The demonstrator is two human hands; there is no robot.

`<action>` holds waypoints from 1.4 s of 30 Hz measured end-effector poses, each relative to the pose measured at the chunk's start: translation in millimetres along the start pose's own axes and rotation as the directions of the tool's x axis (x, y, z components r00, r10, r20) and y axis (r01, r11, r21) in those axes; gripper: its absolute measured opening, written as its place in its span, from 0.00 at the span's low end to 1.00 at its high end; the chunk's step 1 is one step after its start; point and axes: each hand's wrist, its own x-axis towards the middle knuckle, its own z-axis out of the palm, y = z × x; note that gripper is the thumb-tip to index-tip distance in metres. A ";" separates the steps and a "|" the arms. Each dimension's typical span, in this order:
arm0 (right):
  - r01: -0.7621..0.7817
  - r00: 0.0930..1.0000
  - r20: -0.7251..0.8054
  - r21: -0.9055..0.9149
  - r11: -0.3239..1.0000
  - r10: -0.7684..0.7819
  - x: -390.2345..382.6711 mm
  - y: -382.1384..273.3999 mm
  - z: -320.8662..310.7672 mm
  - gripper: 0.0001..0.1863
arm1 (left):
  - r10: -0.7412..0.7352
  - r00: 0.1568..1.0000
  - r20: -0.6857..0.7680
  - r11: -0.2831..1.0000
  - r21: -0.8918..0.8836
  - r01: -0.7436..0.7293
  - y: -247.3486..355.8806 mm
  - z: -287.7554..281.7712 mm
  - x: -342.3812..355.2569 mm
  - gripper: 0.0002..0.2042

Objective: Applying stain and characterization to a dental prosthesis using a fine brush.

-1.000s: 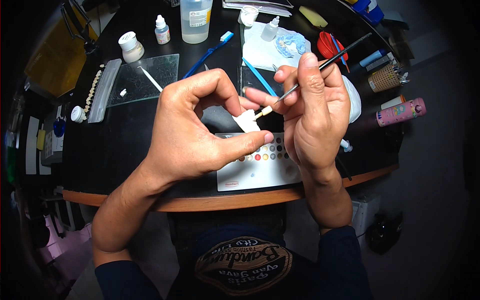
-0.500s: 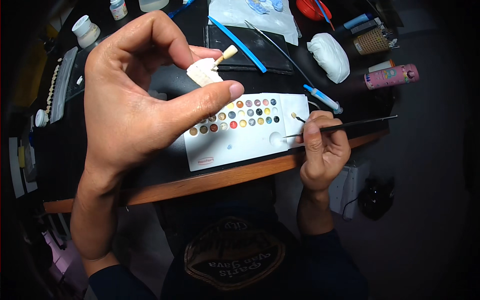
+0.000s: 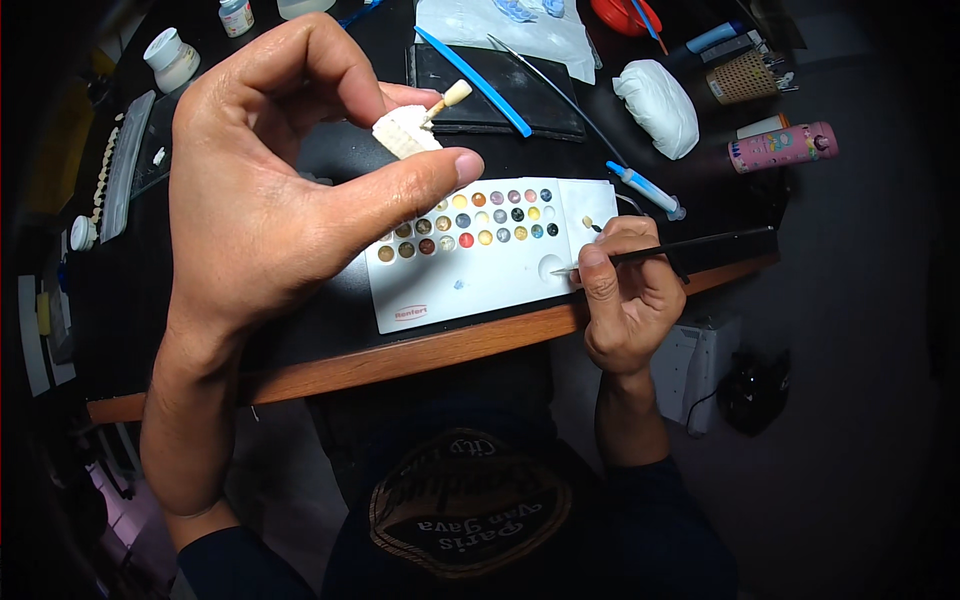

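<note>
The white dental model (image 3: 403, 133) sits between the left hand's (image 3: 250, 200) curled fingers and thumb, above the paint palette (image 3: 480, 285). Near the desk's (image 3: 300, 382) wooden edge, bare black surface shows left of the palette. The right hand (image 3: 635, 300) closely grips a fine brush (image 3: 720, 239), tip at the palette's well.

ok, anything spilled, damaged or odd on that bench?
One minor thing: a small blue smudge on the white colour palette, on its blank near part, outside the rows of colour wells. Looks like stray colour, though I can't be sure. No other spill or breakage stands out.
</note>
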 end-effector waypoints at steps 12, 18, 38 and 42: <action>-0.018 1.000 0.004 -0.001 1.000 0.018 1.4 -0.6 1.7 0.07 | 0.032 0.999 -0.016 0.999 0.012 -0.032 -1.0 1.1 0.1 0.15; -0.004 1.000 -0.026 0.112 0.994 0.007 5.3 -6.2 4.4 0.04 | 0.062 0.998 0.005 0.998 0.021 -0.062 0.4 1.5 0.6 0.16; -0.161 0.974 0.224 0.785 0.598 -0.032 119.2 -51.0 73.6 0.08 | 0.002 1.000 0.022 0.993 -0.119 0.000 -2.9 2.1 1.9 0.18; -0.154 0.970 0.239 0.766 0.624 -0.054 114.3 -47.5 73.2 0.08 | 0.063 0.998 0.022 0.984 -0.168 -0.058 -7.2 4.2 1.8 0.18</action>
